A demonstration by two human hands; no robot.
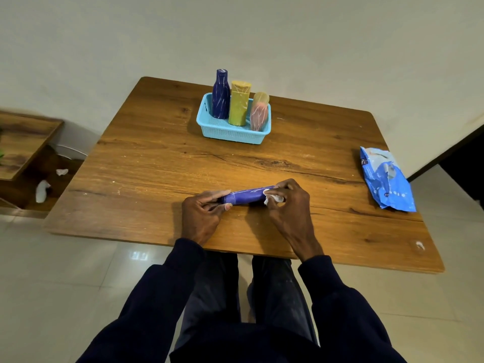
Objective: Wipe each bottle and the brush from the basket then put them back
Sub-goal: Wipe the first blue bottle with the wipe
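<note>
Purple bottle (247,196) sideways in left hand (201,218), right hand (286,205) pinching white wipe (272,199), labels unreadable

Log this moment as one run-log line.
left hand: holds purple bottle | right hand: wipes it with tissue | basket: three bottles upright

A wooden table (157,158) is standing against a plain cream wall (104,35). Glossy pale floor tiles (65,284) are reflecting light, and a low wooden shelf (23,142) is sitting at the left.
</note>
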